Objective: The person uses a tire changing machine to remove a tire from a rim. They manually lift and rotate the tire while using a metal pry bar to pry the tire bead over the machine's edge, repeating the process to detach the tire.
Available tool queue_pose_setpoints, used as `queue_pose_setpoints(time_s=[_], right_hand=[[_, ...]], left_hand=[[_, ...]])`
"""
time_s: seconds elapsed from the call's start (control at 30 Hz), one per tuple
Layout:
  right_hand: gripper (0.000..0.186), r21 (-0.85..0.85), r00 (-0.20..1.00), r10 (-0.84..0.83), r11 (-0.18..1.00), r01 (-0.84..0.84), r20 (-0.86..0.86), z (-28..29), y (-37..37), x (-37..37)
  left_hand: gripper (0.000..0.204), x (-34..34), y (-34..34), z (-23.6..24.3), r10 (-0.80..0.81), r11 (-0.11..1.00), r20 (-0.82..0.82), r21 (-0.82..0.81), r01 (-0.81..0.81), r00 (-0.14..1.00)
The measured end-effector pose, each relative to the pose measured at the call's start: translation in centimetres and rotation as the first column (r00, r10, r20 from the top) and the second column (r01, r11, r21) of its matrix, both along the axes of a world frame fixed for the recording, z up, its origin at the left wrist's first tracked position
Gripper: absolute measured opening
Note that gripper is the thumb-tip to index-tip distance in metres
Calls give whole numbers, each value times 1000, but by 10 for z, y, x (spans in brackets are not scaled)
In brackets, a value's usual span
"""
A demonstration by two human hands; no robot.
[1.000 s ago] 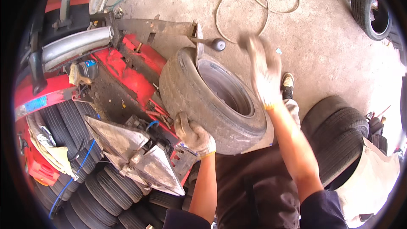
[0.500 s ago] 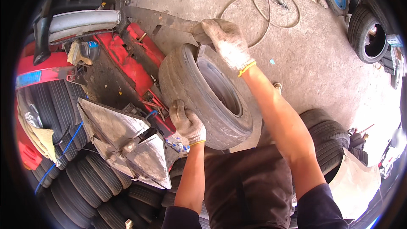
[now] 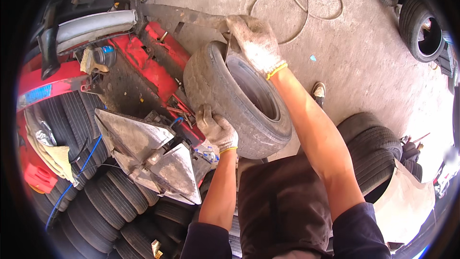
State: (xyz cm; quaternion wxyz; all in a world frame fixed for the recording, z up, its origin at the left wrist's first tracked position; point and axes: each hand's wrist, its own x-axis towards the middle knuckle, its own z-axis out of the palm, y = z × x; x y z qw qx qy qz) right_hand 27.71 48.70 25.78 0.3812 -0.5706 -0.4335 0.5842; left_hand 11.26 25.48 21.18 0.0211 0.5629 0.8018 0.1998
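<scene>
A worn tyre (image 3: pixel 239 103) stands tilted between the red machine (image 3: pixel 143 69) and my legs, its open side toward the right. My left hand (image 3: pixel 218 129), in a stained white work glove, presses bent fingers against the tread and holds the tyre on its near left side. My right hand (image 3: pixel 256 41), gloved too with a yellow cuff, is closed round the end of a long, dirty metal arm (image 3: pixel 187 17) that reaches from the machine. Under that hand, the plate at the arm's end sits at the tyre's upper sidewall; the palm and fingertips are partly hidden.
Scuffed metal plates (image 3: pixel 153 153) of the machine's turntable lie left of my left forearm. Stacked tyres (image 3: pixel 369 151) stand at right, with more (image 3: pixel 110 201) at lower left. A coiled hose (image 3: pixel 306 17) lies on the concrete floor. A brush (image 3: pixel 91 62) rests beside a round tub (image 3: pixel 104 55).
The view has shifted slightly. Both hands keep their places on the tyre and the metal arm; the tyre looks little changed. More of a shoe shows beside my right forearm.
</scene>
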Motion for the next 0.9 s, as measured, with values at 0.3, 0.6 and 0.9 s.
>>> queue_pose_setpoints(time_s=[0.3, 0.6, 0.9], right_hand=[[47, 12, 1000, -23, 1000, 23, -15, -3, -3, -1], [46, -23, 991, -77, 997, 75, -109, 2, -5, -1], [41, 47, 994, -53, 997, 57, -92, -6, -3, -2]], left_hand=[[41, -4, -2, -2, -26, 999, -22, -20, 26, 999], [40, -6, -1, -7, -45, 999, -36, 6, 46, 998], [41, -1, -2, -5, -30, 1000, -33, -2, 29, 999]])
